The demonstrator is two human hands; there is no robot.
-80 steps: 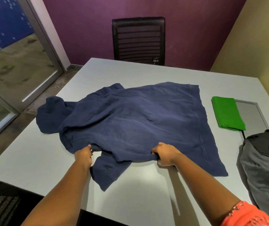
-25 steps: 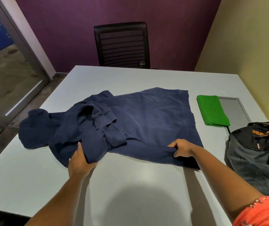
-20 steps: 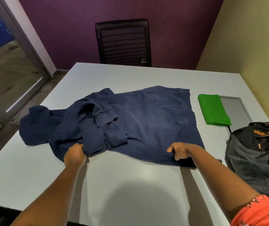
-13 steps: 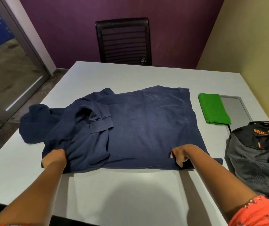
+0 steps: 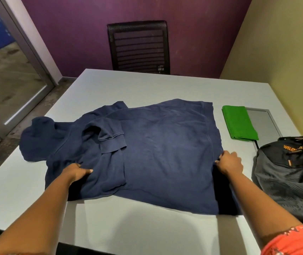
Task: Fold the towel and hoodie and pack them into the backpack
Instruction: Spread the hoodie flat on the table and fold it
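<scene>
Navy hoodie [image 5: 165,148] spread mid-frame on white table [image 5: 128,229], sleeve folded across | your left hand [image 5: 76,172] pinches its left part | your right hand [image 5: 229,163] grips its hem | backpack [image 5: 290,173] right edge | folded green towel [image 5: 239,122] beyond, upper right | chair [image 5: 139,46] top centre

A navy hoodie [image 5: 165,150] lies spread flat on the white surface [image 5: 137,230], hood pointing left, hem to the right, with 1 sleeve folded across its body so the cuff rests on top. To its right lies a green towel [image 5: 239,122], already folded into a neat rectangle. A grey and black backpack [image 5: 290,177] with orange lettering sits at the surface's right edge, just near the towel.
</scene>
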